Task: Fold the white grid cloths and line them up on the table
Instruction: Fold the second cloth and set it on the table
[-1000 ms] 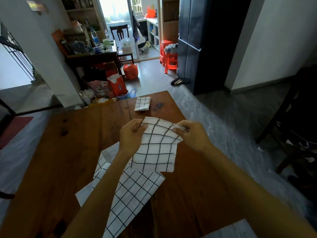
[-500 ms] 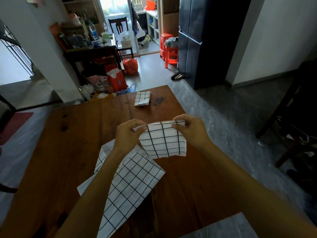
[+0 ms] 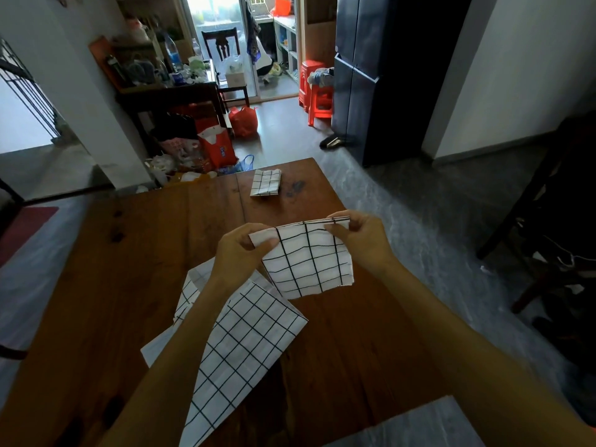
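Three white grid cloths are counted on the wooden table [image 3: 106, 285], with two hands in view. The unfolded cloth [image 3: 238, 346] is spread flat on the near part of the table, partly hidden under the left forearm, its far corner overlapped by the cloth that is held up. The left hand [image 3: 240, 253] is closed on the upper left corner of the held cloth [image 3: 308, 262], thumb and fingers pinched together over the fabric. The held cloth is doubled over and is kept above the table, its upper edge stretched between the two hands and the rest hanging below the grips toward the camera. The right hand [image 3: 362, 240] is clamped on the upper right corner, where layered edges are seen pressed between the fingertips. A folded cloth [image 3: 266, 187] is laid flat near the far edge of the table, well apart from both hands, just beside a dark stain [image 3: 295, 187] on the wood. Between the hands and the folded cloth only bare wood is seen. Beyond the table, red bags [image 3: 219, 146] are seen on the floor at left, red stools [image 3: 317, 93] further right, and a dark cabinet [image 3: 371, 75] at right
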A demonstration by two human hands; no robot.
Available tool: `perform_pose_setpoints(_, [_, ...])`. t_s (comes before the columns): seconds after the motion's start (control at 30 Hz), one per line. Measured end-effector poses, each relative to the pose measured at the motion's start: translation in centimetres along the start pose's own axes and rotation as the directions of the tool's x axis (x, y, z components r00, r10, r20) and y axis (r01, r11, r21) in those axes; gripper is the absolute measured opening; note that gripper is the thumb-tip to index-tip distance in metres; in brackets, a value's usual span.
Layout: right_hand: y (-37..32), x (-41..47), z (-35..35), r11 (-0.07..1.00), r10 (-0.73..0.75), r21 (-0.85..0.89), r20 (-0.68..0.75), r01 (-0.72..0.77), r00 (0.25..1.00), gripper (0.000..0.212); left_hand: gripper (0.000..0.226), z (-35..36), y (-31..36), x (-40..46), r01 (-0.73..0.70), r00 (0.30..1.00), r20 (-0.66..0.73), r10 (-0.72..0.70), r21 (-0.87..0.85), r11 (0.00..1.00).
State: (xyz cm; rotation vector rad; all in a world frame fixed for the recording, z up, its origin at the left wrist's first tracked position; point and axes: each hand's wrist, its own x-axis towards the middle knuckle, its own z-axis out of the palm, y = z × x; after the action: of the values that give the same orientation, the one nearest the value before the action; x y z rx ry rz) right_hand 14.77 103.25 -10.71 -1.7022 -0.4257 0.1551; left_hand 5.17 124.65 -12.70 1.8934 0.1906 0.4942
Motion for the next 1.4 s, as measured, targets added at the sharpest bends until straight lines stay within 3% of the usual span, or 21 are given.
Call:
perform_pose_setpoints(0.13, [-0.1, 0.3, -0.3, 0.989, 0.093, 0.118, -0.037, -0.088, 0.995, 0.012, 0.027, 1.2, -1.1, -1.2, 0.144, 0.987, 0.085, -0.139, -0.047, 0.989])
perform_pose_setpoints(0.3, [-0.1, 0.5, -1.1, 0.964, 0.179, 0.210, -0.058, -0.164, 0.982, 0.014, 0.004, 2.1, -1.7, -0.9, 0.074, 0.992, 0.092, -0.085, 0.117, 0.990])
perform_pose_setpoints(0.53, [0.1, 0.6, -2.1, 0.928, 0.246, 0.304, -0.065, -0.216, 0.967, 0.022, 0.015, 2.4, -2.3, -0.2, 0.017, 0.985, 0.161, -0.056, 0.233, 0.972])
perform_pose_setpoints(0.6, [0.4, 0.8, -2.2, 0.925, 0.253, 0.310, -0.066, -0.221, 0.965, 0.024, 0.017, 2.7, -2.3, -0.1, 0.048, 0.990, 0.126, -0.071, 0.183, 0.982])
perform_pose_setpoints(0.7, [1.2, 0.8, -2.3, 0.967, 0.192, 0.171, -0.003, -0.189, 0.981, 0.026, 0.032, 3.3, -2.1, 0.3, 0.077, 0.995, 0.054, -0.083, 0.106, 0.991])
perform_pose_setpoints(0.8, [2.4, 0.0, -2.4, 0.972, 0.229, 0.039, 0.091, -0.233, 0.969, 0.031, 0.019, 3.3, -2.3, 0.6, 0.104, 0.992, 0.057, -0.108, 0.067, 0.992])
perform_pose_setpoints(0.97, [3.5, -0.6, -2.5, 0.983, 0.183, -0.010, 0.068, -0.183, 0.981, 0.028, 0.013, 2.8, -2.1, 0.7, 0.100, 0.993, 0.060, -0.101, 0.019, 0.995])
perform_pose_setpoints(1.07, [3.5, -0.6, -3.5, 0.974, 0.178, -0.178, 0.232, -0.138, 0.956, 0.030, 0.021, 2.3, -2.5, 0.7, 0.080, 0.995, 0.051, -0.082, 0.036, 0.996])
perform_pose_setpoints(1.17, [3.5, -0.6, -4.2, 0.902, 0.241, -0.428, 0.401, -0.052, 0.884, 0.042, 0.029, 1.9, -2.6, 0.8, 0.020, 0.998, 0.053, -0.023, 0.057, 0.998])
perform_pose_setpoints(1.27, [3.7, -0.6, -4.1, 0.825, 0.346, -0.562, 0.411, -0.064, 0.843, 0.067, 0.032, 1.7, -2.6, 1.1, -0.003, 0.998, 0.066, -0.003, 0.081, 0.997])
perform_pose_setpoints(1.4, [3.8, -0.4, -3.6, 0.657, 0.401, -0.752, 0.409, 0.053, 0.820, 0.066, 0.030, 2.2, -2.2, 1.4, -0.056, 0.996, 0.072, 0.043, 0.196, 0.979])
